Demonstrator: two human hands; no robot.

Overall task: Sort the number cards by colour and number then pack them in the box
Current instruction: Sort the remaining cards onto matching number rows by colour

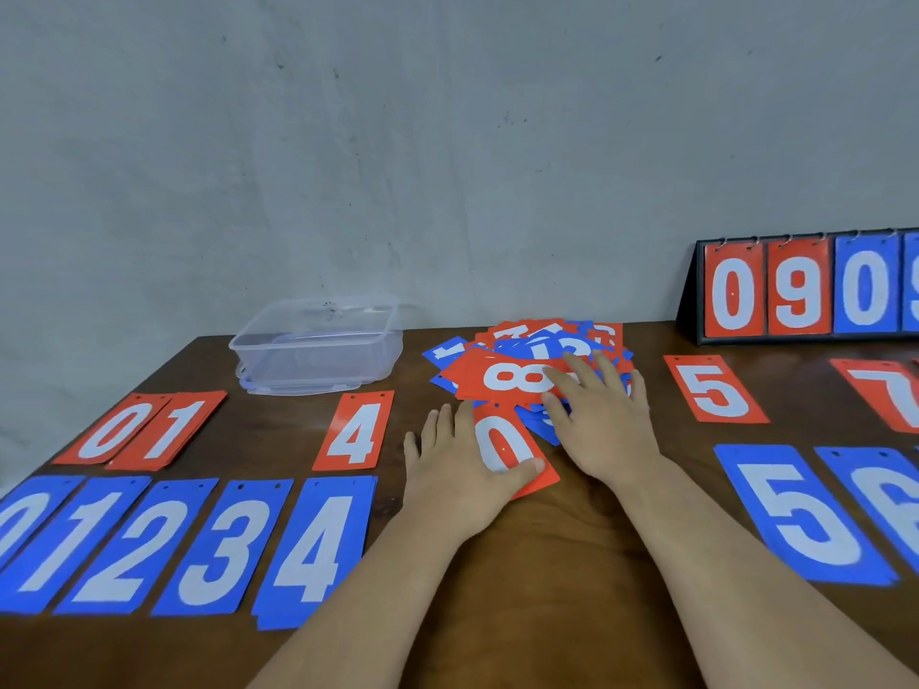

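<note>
A mixed heap of red and blue number cards (527,360) lies mid-table with a red 8 (507,377) on top. My right hand (601,420) rests flat on the heap, fingers straight. A red 0 card (507,450) lies just in front of the heap; my left hand (457,464) lies beside it with the thumb pressing on it. Sorted red cards 0 (117,430), 1 (171,430), 4 (355,432), 5 (716,390) and 7 (885,395) form a far row. Blue cards 0 to 4 (164,549) and 5, 6 (805,514) form the near row.
A clear plastic box (318,348) stands open at the back of the wooden table (562,564), left of the heap. A black flip scoreboard (805,290) showing 0 9 0 stands at the back right against the grey wall.
</note>
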